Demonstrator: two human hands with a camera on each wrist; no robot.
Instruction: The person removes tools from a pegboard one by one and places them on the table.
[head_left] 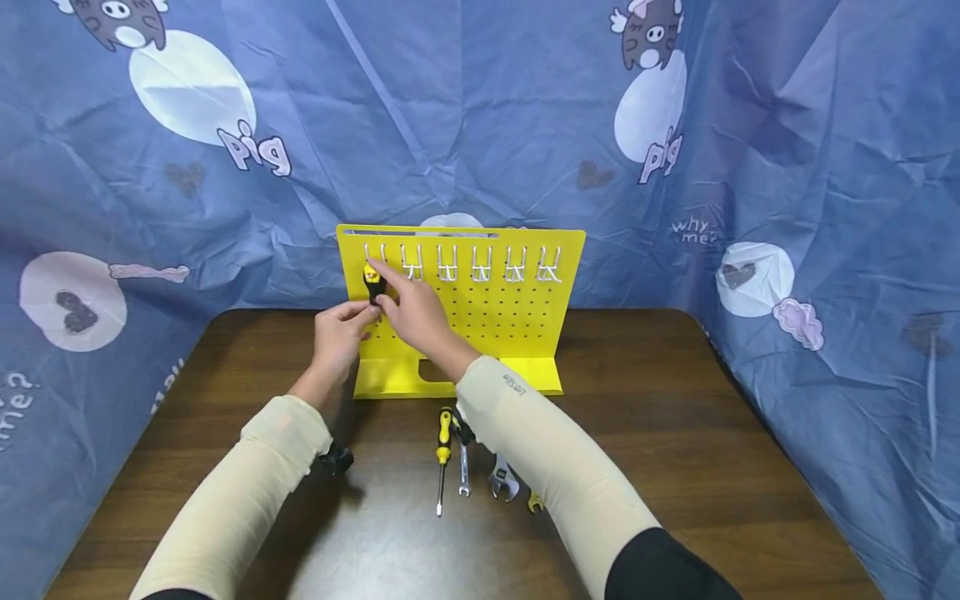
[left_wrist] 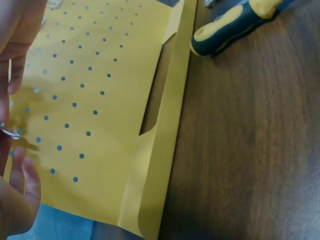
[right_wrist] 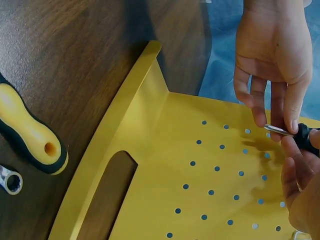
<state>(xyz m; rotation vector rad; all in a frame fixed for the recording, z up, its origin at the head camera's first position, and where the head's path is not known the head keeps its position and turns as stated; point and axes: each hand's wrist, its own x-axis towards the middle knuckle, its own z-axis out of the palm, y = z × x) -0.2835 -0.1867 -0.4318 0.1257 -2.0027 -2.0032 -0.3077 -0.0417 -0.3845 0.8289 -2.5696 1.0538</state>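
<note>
A stubby screwdriver with a black and yellow handle is held up before the left end of a yellow pegboard. My right hand grips its handle, with the index finger reaching up beside the leftmost hook. Just below, my left hand pinches the screwdriver near the base of its handle. The short metal shaft sticks out past the left fingertips in the right wrist view. White double hooks line the top of the board. In the left wrist view, the handle is hidden and only the metal tip shows.
On the wooden table before the board lie a long yellow and black screwdriver, a combination wrench, an adjustable wrench and a yellow-ended tool, partly under my right forearm. A blue printed cloth hangs behind.
</note>
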